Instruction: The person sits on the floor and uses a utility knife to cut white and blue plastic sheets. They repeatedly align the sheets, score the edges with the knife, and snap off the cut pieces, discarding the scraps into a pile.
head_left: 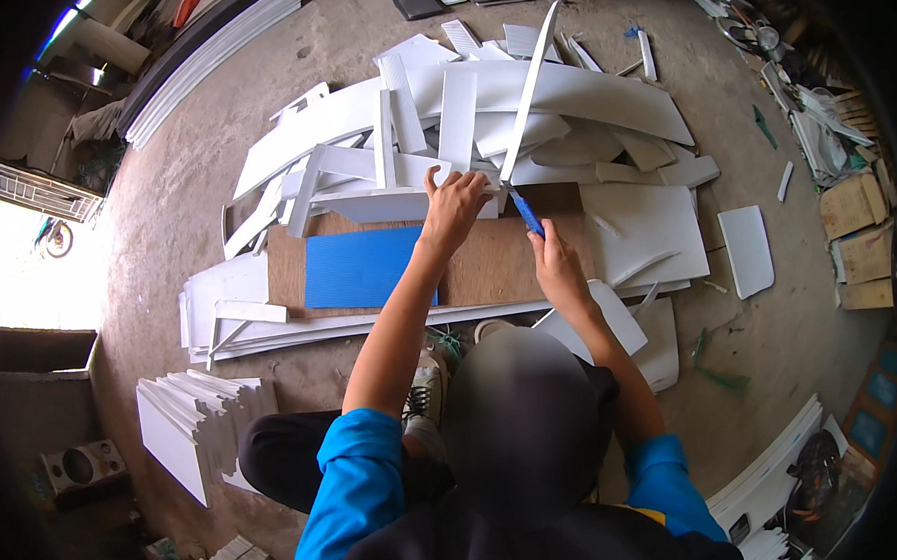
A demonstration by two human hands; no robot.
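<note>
Grips a slim, blue-handled cutting knife (527,214) in the right hand (560,267), with fingers closed around the handle and the metal end pointing away from the body. Holds that end just beside the lower end of a long, thin, curved white strip (530,91); cannot tell contact. Lays the left hand (452,202), with bent fingers, over the right part of a long, flat white panel (365,209), just left of the knife. Supports the panel over the far part of a brown rectangular wooden board (508,267). Includes 1 blue, ribbed rectangular sheet (353,269) on the same board, partly hidden by the left forearm.

Note beyond the panel a loose heap of straight and curved white offcuts (580,89). Note 1 white rounded-corner plate (746,252) apart at right, on the grey floor (194,181). Note at lower left a row of upright white panels (175,437), and at far right brown cardboard stacks (854,205). Wears blue sleeves (361,464) gathered near the elbows.
</note>
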